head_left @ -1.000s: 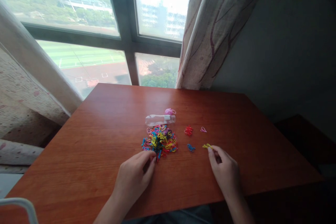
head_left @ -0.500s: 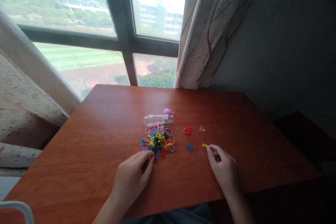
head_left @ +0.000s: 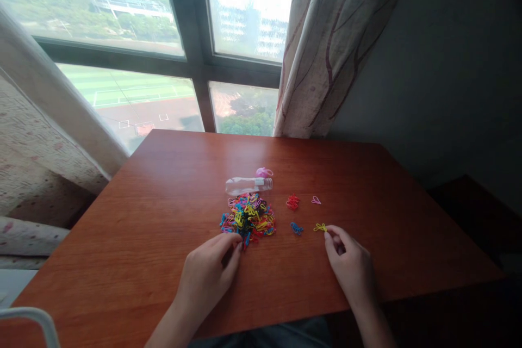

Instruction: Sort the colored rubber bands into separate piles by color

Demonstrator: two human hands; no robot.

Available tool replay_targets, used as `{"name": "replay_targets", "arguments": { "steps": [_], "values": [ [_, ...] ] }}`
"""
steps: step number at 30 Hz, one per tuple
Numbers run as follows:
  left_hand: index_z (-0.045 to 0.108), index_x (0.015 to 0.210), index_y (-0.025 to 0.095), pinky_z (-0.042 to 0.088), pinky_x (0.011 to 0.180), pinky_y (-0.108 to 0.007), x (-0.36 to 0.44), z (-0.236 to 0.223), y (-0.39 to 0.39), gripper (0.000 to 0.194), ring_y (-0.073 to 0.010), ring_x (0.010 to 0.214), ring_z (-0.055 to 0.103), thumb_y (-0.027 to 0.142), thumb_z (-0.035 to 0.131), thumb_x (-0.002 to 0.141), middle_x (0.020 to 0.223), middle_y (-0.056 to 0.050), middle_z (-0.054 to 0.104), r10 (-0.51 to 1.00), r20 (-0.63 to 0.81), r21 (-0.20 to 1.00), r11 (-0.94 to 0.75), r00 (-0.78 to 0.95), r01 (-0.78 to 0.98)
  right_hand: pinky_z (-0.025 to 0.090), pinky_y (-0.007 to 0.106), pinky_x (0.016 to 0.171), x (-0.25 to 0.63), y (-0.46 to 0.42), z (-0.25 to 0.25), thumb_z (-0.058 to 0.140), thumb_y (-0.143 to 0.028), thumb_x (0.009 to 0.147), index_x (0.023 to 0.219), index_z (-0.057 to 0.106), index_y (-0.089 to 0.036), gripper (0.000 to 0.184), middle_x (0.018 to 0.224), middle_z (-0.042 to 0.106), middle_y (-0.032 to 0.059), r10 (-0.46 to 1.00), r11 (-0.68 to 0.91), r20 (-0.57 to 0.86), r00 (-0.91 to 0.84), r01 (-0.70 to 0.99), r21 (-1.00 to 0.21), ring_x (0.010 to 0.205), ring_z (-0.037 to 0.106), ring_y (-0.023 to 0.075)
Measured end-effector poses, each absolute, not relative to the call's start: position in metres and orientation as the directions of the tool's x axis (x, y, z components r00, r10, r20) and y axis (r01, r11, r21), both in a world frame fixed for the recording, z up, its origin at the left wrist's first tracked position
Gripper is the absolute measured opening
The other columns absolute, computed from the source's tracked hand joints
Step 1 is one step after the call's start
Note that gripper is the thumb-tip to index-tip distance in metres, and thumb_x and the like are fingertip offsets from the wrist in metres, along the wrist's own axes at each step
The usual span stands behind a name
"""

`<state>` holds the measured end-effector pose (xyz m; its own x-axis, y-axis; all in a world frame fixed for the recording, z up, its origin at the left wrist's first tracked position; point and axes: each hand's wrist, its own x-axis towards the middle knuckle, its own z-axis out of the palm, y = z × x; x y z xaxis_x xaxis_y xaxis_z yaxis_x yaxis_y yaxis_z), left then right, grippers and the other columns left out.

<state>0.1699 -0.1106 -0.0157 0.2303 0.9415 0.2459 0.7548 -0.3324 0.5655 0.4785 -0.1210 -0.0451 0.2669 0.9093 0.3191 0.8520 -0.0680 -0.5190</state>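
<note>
A heap of small coloured rubber bands (head_left: 248, 218) lies on the reddish wooden table (head_left: 142, 228). My left hand (head_left: 207, 277) rests just below the heap, fingers curled with thumb and forefinger near its edge. My right hand (head_left: 350, 266) sits to the right, its pinched fingertips touching a small yellow band cluster (head_left: 320, 227). Separate little groups lie nearby: blue bands (head_left: 296, 228), red bands (head_left: 292, 202) and a pink band (head_left: 316, 200). A clear plastic bottle (head_left: 247, 185) lies on its side behind the heap, with a pink cap (head_left: 264, 172) beside it.
A window (head_left: 163, 38) and patterned curtain (head_left: 326, 43) stand behind the table's far edge. A dark wall is at the right. A white curved rail (head_left: 32, 321) shows at the bottom left corner. A cushion lies left of the table.
The view shifted slightly. My right fingertips stay at the yellow bands; my left hand has barely moved.
</note>
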Motion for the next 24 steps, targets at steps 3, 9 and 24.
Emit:
{"name": "replay_targets", "arguments": {
  "steps": [3, 9, 24],
  "values": [
    [0.065, 0.09, 0.024, 0.049, 0.064, -0.024, 0.17, -0.016, -0.111, 0.015, -0.016, 0.074, 0.071, 0.025, 0.05, 0.092, 0.084, 0.002, 0.074, 0.941, 0.251, 0.566, -0.333, 0.228, 0.754, 0.047, 0.027, 0.06, 0.478, -0.121, -0.044, 0.051, -0.043, 0.092, 0.095, 0.072, -0.019, 0.032, 0.07, 0.069, 0.0028, 0.904, -0.038, 0.344, 0.253, 0.85, -0.525, 0.059, 0.065, 0.0174],
    [0.065, 0.093, 0.025, 0.048, 0.065, -0.024, 0.169, -0.019, -0.111, 0.014, -0.016, 0.076, 0.07, 0.025, 0.051, 0.092, 0.087, 0.002, 0.074, 0.938, 0.259, 0.553, -0.341, 0.232, 0.76, 0.051, 0.025, 0.062, 0.466, -0.125, -0.042, 0.054, -0.036, 0.093, 0.094, 0.071, -0.018, 0.025, 0.08, 0.073, 0.0057, 0.884, 0.054, 0.41, 0.226, 0.821, -0.568, 0.065, 0.068, 0.0174],
    [0.062, 0.087, 0.024, 0.045, 0.056, -0.026, 0.175, -0.017, -0.113, 0.011, -0.0183, 0.069, 0.069, 0.028, 0.052, 0.091, 0.076, 0.0, 0.071, 0.909, 0.296, 0.376, -0.395, 0.295, 0.838, 0.042, 0.026, 0.069, 0.37, -0.123, -0.033, 0.048, -0.015, 0.092, 0.09, 0.065, -0.022, 0.018, 0.081, 0.069, 0.0024, 0.939, 0.334, 0.288, -0.19, 0.713, -0.617, 0.074, 0.064, 0.0176]
  ]
}}
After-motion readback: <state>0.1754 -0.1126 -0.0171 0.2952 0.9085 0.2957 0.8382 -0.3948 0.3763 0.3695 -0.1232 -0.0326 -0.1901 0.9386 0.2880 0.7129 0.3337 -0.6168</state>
